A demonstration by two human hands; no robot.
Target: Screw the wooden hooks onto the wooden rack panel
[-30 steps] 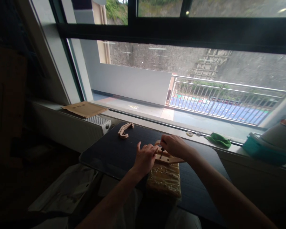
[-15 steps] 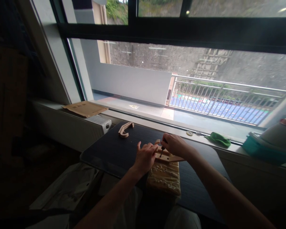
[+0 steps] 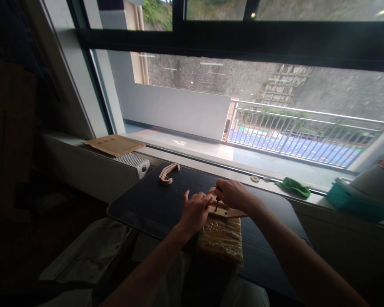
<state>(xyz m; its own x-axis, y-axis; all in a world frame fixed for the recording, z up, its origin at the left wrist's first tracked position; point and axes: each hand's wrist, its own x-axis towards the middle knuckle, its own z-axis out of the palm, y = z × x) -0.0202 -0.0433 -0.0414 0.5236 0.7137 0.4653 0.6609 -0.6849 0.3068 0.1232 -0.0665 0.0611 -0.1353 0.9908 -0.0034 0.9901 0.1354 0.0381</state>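
My left hand (image 3: 194,211) is closed on the left end of a flat wooden piece (image 3: 225,211) that lies on the dark table (image 3: 147,204). My right hand (image 3: 233,194) is closed round a small dark screwdriver (image 3: 216,204), held upright with its tip down on the wooden piece. Just in front of the wood, nearer to me, lies a clear plastic-wrapped packet (image 3: 220,238). A separate curved wooden part (image 3: 168,172) rests at the table's far left.
A window sill runs behind the table with a green cloth (image 3: 292,186), a small round object (image 3: 254,179) and a teal container (image 3: 355,200). A cardboard envelope (image 3: 113,146) and a white heater (image 3: 132,164) sit at the left. A plastic bag (image 3: 92,251) lies below the table.
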